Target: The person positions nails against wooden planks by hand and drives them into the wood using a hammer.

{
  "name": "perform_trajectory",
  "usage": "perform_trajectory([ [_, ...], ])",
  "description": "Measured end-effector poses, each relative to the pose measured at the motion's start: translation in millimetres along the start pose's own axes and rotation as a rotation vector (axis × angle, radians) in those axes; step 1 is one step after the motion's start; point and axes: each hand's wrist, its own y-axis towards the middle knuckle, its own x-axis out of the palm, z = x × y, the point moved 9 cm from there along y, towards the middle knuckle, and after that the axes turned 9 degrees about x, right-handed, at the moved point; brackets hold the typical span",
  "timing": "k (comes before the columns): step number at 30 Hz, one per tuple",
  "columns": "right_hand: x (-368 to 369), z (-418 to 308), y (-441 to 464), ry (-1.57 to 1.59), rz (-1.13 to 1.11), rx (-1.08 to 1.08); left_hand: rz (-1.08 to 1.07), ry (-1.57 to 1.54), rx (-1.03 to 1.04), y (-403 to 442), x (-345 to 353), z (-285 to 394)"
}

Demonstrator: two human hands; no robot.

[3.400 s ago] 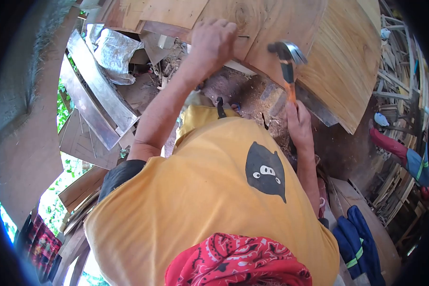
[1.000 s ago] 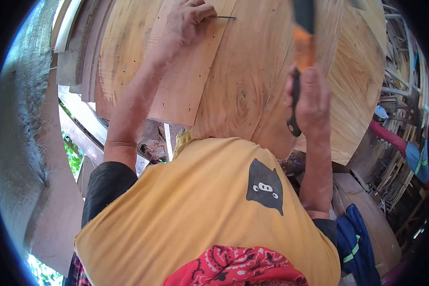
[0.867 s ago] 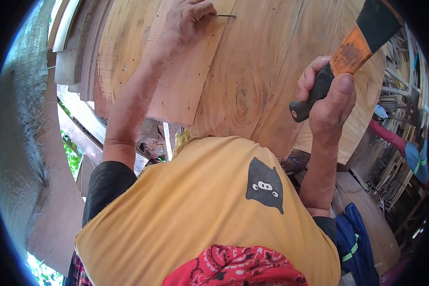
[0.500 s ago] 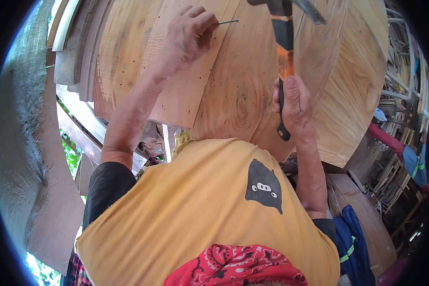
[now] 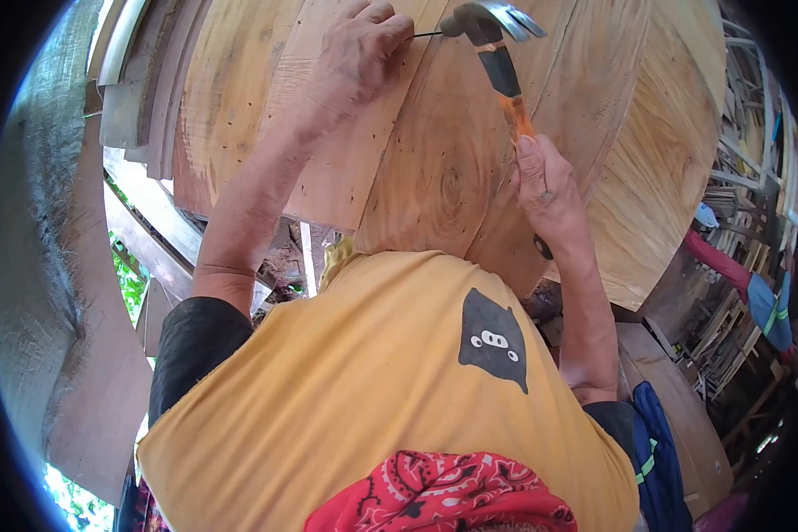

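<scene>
My left hand (image 5: 363,49) is closed in a pinch on a thin dark nail (image 5: 426,35), which sticks out sideways from the fingers. A claw hammer (image 5: 500,71) with an orange and black handle is gripped in my right hand (image 5: 548,188). The hammer's striking face meets the outer end of the nail, or is very near it, while its claw points to the right. Beneath both hands lies a panel of joined wooden boards (image 5: 443,191), with visible grain, knots and small dark marks. My left fingertips are partly hidden behind the hand.
Curved wooden pieces (image 5: 155,97) are stacked at the left of the panel. A large grey-brown board (image 5: 106,355) rises at far left. Stacked timber strips (image 5: 740,337) fill the right side, with a dark blue cloth (image 5: 661,452) hanging lower right.
The hammer head has swung down and left to the nail's end, its handle now tilted. My right hand turned with it. My left hand stays nearly in place, still pinching the nail.
</scene>
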Motion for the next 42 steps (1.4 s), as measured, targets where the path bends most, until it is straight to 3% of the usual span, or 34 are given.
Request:
perform_trajectory([
  [3, -11.0, -31.7, -14.2, 0.351, -0.046, 0.093, -0.024, 0.010, -0.020, -2.4, 3.5, -0.8],
  [7, -45.5, -69.2, -38.9, 0.559, 0.137, -0.165, 0.006, 0.002, -0.021, -2.0, 1.1, -1.3],
  [10, -16.5, -7.4, -8.2, 0.006, 0.162, -0.185, 0.019, -0.007, 0.007, -1.9, -0.4, 1.0],
  [13, -3.3, -0.7, -2.3, 0.247, -0.040, 0.138, 0.006, 0.022, 0.009, 3.9, -3.3, 0.5],
  [15, -12.3, -21.1, -16.2, 0.422, 0.003, 0.182, -0.029, 0.013, -0.001, -3.8, 5.8, 4.1],
  [16, -16.9, -29.7, -14.4, 0.510, 0.026, 0.180, -0.025, 0.019, 0.003, -3.5, 8.3, -1.6],
  [20, -4.1, 4.9, 1.9, 0.203, 0.082, -0.011, -0.113, 0.080, 0.058, -3.2, 20.7, -14.3],
  [23, -5.1, 7.8, -3.0, 0.268, -0.019, 0.057, 0.067, -0.012, -0.013, -1.6, -4.2, -1.1],
  [26, -23.5, 13.7, -35.1, 0.447, 0.046, 0.167, 0.003, 0.128, 0.020, 4.1, -3.1, 18.3],
  [29, -22.8, 41.2, -58.7, 0.597, 0.092, 0.260, 0.026, 0.052, 0.118, 6.5, -8.6, 64.1],
  [34, -11.9, 63.3, -75.6, 0.717, 0.089, 0.336, -0.030, -0.067, 0.096, 13.1, 20.0, 44.8],
  [42, -49.8, 0.1, -77.5, 0.732, 0.171, 0.131, -0.045, -0.075, 0.121, 14.0, 25.7, 41.4],
])
